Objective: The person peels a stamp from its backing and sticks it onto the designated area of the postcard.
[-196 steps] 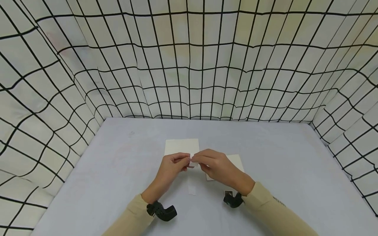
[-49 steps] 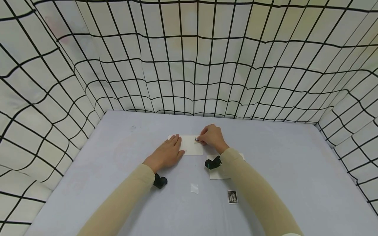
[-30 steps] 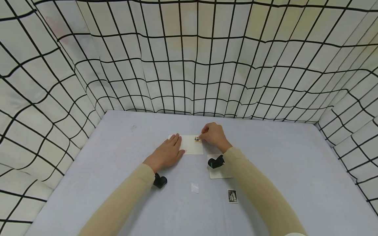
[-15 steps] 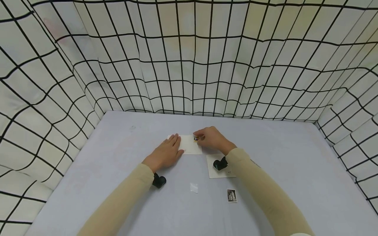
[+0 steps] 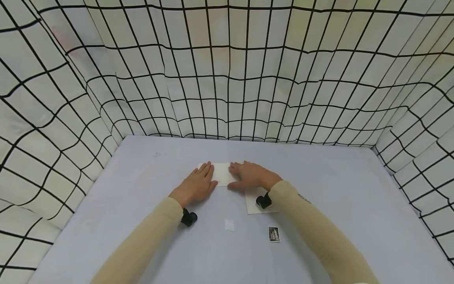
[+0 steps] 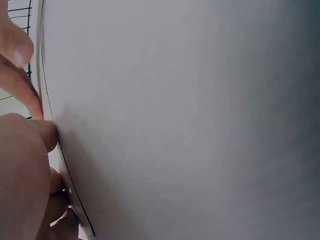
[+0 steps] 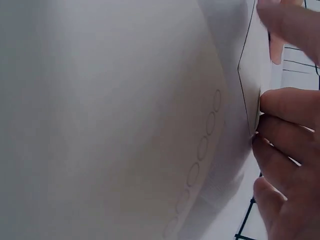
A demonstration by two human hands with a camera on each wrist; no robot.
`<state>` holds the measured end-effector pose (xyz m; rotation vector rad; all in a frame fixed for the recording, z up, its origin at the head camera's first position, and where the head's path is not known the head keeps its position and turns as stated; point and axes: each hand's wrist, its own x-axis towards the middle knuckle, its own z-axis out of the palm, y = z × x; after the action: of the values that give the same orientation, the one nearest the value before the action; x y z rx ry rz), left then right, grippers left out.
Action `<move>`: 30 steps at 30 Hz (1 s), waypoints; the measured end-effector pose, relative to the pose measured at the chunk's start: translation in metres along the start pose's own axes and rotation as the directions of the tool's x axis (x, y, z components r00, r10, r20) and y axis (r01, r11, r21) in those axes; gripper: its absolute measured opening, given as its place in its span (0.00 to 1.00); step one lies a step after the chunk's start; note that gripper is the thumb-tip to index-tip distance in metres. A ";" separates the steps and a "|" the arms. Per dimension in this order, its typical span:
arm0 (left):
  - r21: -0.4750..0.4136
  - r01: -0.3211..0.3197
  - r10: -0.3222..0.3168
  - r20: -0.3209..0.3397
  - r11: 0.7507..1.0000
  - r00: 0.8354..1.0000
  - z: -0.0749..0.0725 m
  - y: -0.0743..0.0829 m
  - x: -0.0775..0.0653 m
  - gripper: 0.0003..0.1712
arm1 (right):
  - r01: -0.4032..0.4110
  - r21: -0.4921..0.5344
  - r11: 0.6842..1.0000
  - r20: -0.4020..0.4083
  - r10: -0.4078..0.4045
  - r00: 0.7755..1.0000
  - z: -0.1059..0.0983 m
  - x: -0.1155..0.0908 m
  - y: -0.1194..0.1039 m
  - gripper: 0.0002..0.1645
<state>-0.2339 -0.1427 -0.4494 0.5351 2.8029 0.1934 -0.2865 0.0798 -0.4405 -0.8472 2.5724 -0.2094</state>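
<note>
A white envelope (image 5: 222, 173) lies on the table, its left part under my left hand (image 5: 198, 183), which rests on it with the fingers extended. My right hand (image 5: 252, 176) lies over the envelope's right end, fingers extended on the paper and thumb near the lower edge. It covers the spot where a small colourful stamp showed before, so the stamp is hidden. In the right wrist view, the fingers (image 7: 287, 107) press at the envelope's edge. The left wrist view shows my left thumb (image 6: 42, 132) at the paper's edge.
A second envelope (image 5: 253, 205), printed with a row of ovals, lies under my right wrist. Nearer me are a small black-and-white stamp (image 5: 274, 234) and a small translucent piece (image 5: 229, 225). Black netting (image 5: 227, 98) over white cloth walls in the table's back and sides.
Earlier both hands held a small white piece. Then the right hand set a colourful stamp at the envelope's right end, and now its fingers have spread over it. The left hand stays on the envelope.
</note>
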 end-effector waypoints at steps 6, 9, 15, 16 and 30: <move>0.022 0.011 -0.011 0.011 1.000 1.000 0.000 -0.002 0.001 0.40 | 0.010 0.040 0.999 0.085 -0.013 0.996 0.000 -0.010 -0.008 0.66; 0.023 0.007 -0.008 0.016 1.000 1.000 -0.001 -0.001 0.002 0.41 | 0.000 0.034 0.999 0.096 -0.003 0.995 0.002 -0.013 -0.011 0.70; 0.029 0.004 -0.005 0.030 1.000 1.000 -0.004 0.001 0.003 0.41 | -0.010 0.020 1.000 0.079 0.008 0.997 0.004 -0.012 -0.009 0.69; 0.033 0.006 -0.007 0.034 0.999 0.999 -0.004 0.001 0.004 0.41 | -0.004 0.029 1.000 0.070 0.002 0.998 0.004 -0.012 -0.008 0.67; 0.004 -0.017 0.017 -0.012 1.000 1.000 -0.012 0.010 0.007 0.42 | 0.050 0.146 0.988 -0.294 -0.005 0.956 0.001 -0.045 0.016 0.37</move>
<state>-0.2402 -0.1318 -0.4380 0.5606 2.8121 0.1957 -0.2621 0.1198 -0.4297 -0.8502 2.7721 -0.5723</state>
